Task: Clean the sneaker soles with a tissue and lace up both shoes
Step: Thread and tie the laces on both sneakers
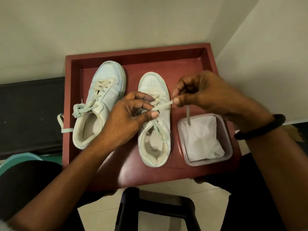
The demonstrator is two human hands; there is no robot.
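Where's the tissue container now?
Head view: the tissue container sits on the red tray's right side, beside the sneaker being laced, under the right hand's dangling lace.

Left hand (131,112) covers middle eyelets of the right sneaker (152,84). Insole print (154,149) too small to read. Inner heel side of the left sneaker (106,90) hidden behind the forearm (86,155). Teal object (10,164) cut off by the frame's left edge.

— From where is the scene viewed?
— One wide-angle view is taken from the head, above the near edge of the red tray (138,53), and is turned forward and steeply down.
— How near is it set?
— Close: the left hand (131,112) and right hand (205,92) are caught mid-frame, the wall (116,22) along the top, the floor (166,189) below.
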